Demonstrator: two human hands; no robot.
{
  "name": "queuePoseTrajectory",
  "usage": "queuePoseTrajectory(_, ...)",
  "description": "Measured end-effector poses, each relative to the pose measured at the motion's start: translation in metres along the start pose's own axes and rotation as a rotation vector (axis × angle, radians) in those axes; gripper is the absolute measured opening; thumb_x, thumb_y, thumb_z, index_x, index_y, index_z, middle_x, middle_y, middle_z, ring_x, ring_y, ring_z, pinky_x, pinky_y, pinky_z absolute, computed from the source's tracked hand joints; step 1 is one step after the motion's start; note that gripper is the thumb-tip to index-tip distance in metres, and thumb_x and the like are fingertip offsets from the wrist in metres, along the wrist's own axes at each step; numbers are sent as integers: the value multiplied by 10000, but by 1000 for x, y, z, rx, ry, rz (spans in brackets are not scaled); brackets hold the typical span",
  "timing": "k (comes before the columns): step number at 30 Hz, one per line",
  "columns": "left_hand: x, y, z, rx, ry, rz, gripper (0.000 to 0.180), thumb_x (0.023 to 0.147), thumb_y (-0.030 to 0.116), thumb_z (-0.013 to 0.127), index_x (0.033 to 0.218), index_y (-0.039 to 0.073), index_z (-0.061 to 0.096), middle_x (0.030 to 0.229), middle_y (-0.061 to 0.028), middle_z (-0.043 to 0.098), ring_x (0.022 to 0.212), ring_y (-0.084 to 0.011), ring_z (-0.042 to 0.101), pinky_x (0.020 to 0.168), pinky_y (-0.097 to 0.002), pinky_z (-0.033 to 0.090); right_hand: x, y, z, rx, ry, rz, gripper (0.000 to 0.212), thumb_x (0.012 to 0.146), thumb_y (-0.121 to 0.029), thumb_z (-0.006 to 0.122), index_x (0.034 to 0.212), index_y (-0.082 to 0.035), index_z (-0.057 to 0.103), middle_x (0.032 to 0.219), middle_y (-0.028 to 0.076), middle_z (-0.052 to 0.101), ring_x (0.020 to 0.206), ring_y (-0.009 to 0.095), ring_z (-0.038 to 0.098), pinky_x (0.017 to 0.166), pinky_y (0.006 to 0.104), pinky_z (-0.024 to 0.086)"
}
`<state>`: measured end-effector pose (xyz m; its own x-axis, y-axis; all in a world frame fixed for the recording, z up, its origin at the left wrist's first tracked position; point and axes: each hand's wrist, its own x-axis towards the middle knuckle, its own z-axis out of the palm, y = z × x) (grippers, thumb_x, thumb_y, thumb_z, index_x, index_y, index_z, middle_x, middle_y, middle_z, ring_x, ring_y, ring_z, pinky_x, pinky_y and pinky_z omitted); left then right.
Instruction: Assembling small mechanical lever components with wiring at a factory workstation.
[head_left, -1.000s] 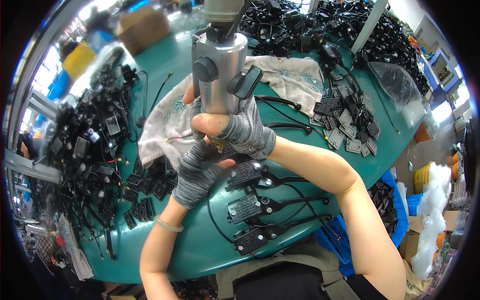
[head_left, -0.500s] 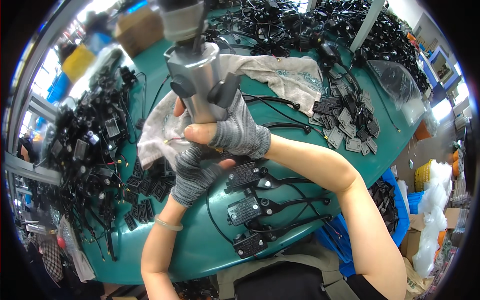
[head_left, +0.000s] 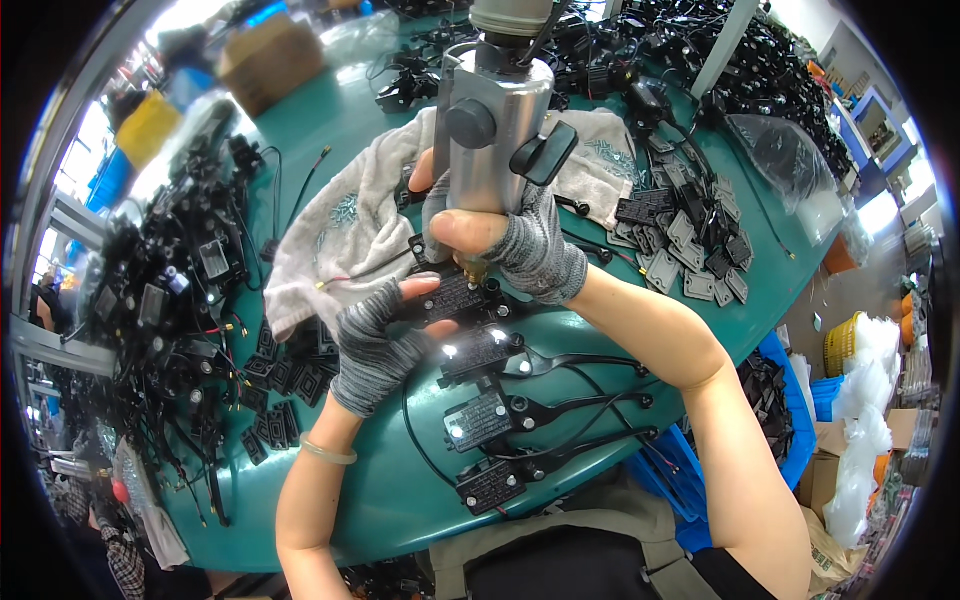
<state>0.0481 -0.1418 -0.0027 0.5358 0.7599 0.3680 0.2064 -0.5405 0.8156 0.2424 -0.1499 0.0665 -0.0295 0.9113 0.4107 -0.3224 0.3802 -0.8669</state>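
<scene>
right hand (head_left: 530,245) closed round silver driver (head_left: 487,140); left hand (head_left: 375,345) gripping black block (head_left: 452,301) beneath, thumb and fingers apart.

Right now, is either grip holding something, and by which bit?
The right grip is around the lower end of the silver tool. The left grip is at a black block, by its left end; I can't tell whether it's held.
</scene>
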Motion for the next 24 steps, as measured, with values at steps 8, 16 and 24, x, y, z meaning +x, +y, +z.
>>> queuePoseTrajectory(8, -1, 2, 0, 29, 3, 8, 422, 674, 72, 818, 1065, 62, 661, 941, -43, 680, 785, -86, 617, 735, -236, 509, 2, -1, -1, -23, -4, 102, 362, 672, -198, 756, 957, -12, 631, 887, 55, 636, 809, 119, 606, 708, 272, 522)
queuePoseTrajectory(16, 0, 15, -1, 3, -16, -67, 394, 661, 23, 810, 1029, 48, 670, 932, -36, 676, 846, -97, 597, 789, -266, 491, -1, -7, -1, -7, -62, 55, 396, 663, -206, 765, 981, -25, 614, 880, 42, 623, 819, 124, 598, 707, 278, 510)
queuePoseTrajectory(24, -7, 36, -15, 325, 6, 342, 422, 666, 235, 806, 1045, 106, 672, 976, -92, 644, 834, -265, 634, 737, -341, 515, -28, -26, 1, -90, -47, 3, 430, 675, -151, 729, 1063, -19, 599, 965, 56, 624, 861, 116, 607, 739, 278, 524)
